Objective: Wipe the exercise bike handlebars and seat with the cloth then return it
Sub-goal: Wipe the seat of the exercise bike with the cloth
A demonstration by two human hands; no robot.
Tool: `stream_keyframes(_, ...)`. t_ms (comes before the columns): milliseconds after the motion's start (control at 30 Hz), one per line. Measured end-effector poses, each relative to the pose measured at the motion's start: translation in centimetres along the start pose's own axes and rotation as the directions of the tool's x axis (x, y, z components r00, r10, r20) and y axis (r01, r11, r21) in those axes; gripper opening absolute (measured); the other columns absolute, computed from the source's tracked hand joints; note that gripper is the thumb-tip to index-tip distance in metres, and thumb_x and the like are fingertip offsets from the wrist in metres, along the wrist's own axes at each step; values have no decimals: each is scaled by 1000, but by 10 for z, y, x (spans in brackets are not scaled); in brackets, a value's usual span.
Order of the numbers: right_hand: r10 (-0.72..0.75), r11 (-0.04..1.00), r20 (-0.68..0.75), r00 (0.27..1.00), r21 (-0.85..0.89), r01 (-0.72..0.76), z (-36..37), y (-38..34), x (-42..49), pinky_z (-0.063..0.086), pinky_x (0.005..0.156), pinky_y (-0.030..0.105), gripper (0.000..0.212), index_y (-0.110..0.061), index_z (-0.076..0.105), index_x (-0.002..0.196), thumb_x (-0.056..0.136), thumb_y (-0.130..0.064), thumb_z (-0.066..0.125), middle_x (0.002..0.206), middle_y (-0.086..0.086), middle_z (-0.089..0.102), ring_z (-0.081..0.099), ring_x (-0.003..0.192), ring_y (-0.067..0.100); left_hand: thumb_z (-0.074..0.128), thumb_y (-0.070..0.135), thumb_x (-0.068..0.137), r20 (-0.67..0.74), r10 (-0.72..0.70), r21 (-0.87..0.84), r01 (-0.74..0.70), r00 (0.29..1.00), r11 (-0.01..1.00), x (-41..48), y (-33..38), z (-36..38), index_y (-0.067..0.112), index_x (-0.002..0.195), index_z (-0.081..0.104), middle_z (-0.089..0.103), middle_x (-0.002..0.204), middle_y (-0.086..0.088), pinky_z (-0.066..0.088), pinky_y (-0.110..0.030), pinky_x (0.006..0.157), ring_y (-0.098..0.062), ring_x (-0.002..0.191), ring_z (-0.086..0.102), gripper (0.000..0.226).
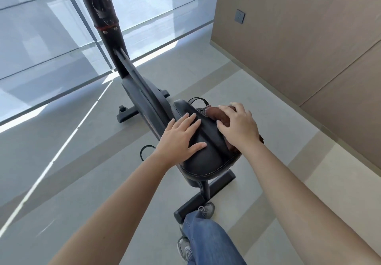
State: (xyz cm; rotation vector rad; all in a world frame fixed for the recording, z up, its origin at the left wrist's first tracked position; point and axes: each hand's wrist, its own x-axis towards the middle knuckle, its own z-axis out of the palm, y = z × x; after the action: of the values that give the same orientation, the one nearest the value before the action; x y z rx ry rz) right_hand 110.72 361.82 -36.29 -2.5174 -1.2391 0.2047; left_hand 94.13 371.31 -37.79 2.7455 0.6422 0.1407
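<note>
One exercise bike (pixel 132 83) stands on the grey floor (pixel 82 182), and both of the person's hands are on its single black seat (pixel 206 159). The left hand (pixel 181 138) lies flat with straight fingers on the seat's left side and holds nothing. The right hand (pixel 239 126), fingers spread and only slightly bent, presses the one brown cloth (pixel 214 113) against the seat's right side; two grey shoes (pixel 207 209) show below, and one socket (pixel 240 16) sits on the wall.
</note>
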Motion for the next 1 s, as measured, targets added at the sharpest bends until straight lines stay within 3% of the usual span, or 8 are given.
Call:
stream_keyframes(133,-14,991,139,990,133,-5,-10,9,12,37,82,31,42,-35,52,123,82,-32,56,122,0,48,49,101,29,45,55,87,14,89,21,-89,996,996,18,-8,-4,19,140,35,28,150,-3,4,-42,112,-21,140,13,65)
stream_keyframes(233,-12,965,-3,1000,263,12,-9,19,-19,42,86,33,42,-32,56,119,78,-26,61,120,0,49,51,101,28,46,54,87,4,166,8,-166,986,986,28,-15,-7,19,135,44,38,144,-3,9,-43,111,-22,137,23,59)
stream_keyframes(333,33,950,-76,997,311,-8,-6,20,-27,43,87,34,40,-28,60,115,76,-22,65,116,2,51,52,102,28,41,52,86,-15,200,-16,-200,980,980,33,-20,-9,17,125,55,51,133,-5,25,-48,107,-25,129,38,55)
stream_keyframes(533,63,975,225,972,192,-108,-11,6,28,41,87,32,38,-34,57,117,80,-32,61,115,0,51,53,101,28,45,45,83,-97,250,-37,-254,963,966,37,-27,-3,15,113,64,60,119,-8,34,-43,95,-25,116,49,46)
stream_keyframes(600,87,972,238,967,193,-135,-12,5,31,43,87,33,38,-35,57,116,79,-31,61,114,-1,51,54,102,26,45,44,82,-157,271,-50,-281,950,958,40,-31,2,15,110,65,61,116,-7,33,-42,93,-25,114,49,45)
stream_keyframes(733,209,955,-26,978,221,-199,-8,-3,-8,46,83,35,39,-31,59,116,77,-26,63,115,0,52,52,101,26,46,45,81,-185,300,-88,-320,936,943,40,-36,7,15,109,66,62,115,-7,34,-43,92,-25,114,51,45)
stream_keyframes(867,402,893,-353,845,355,-277,12,-20,-62,48,88,39,41,-16,62,114,75,-12,70,112,9,53,55,100,30,49,46,80,-173,343,-83,-361,923,929,44,-40,5,13,107,67,63,111,-9,33,-41,90,-27,109,55,47)
stream_keyframes(1000,510,837,-355,784,415,-357,16,-25,-57,42,90,26,38,-16,63,114,76,-12,70,111,7,53,55,101,23,50,50,78,-99,399,-65,-406,911,911,51,-43,-2,11,105,67,63,106,-11,36,-43,88,-31,100,57,50)
